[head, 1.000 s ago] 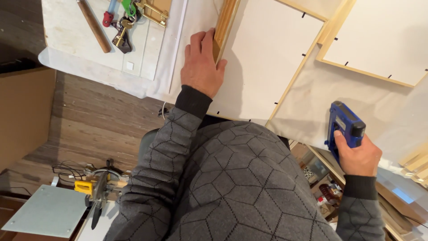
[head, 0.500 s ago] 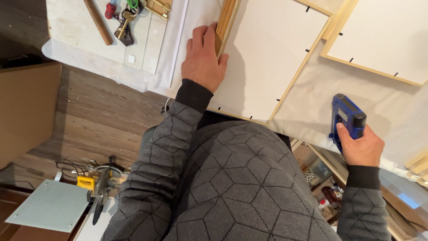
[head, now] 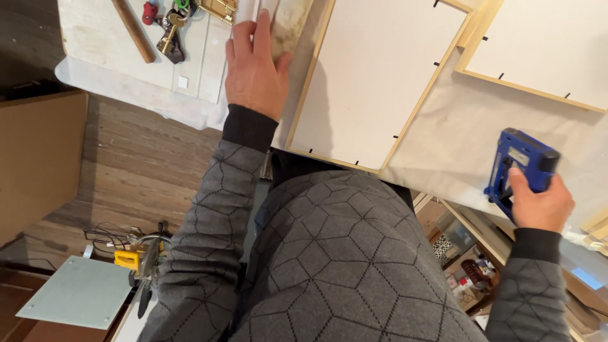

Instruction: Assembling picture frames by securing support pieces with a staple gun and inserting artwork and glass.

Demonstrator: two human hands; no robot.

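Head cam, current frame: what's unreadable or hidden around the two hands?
- Left hand: its palm covers whatever it presses on beside the wooden picture frame with white backing; contact unseen.
- Blue staple gun: the right hand covers its handle; the nose faces away from the camera.
- Second wooden frame: cut by the top and right edges.
- Red-handled tools: cropped at the top, too small to identify.

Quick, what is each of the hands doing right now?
Left hand: open, flat on the table's cloth, beside the wooden frame.
Right hand: closed around a blue staple gun.
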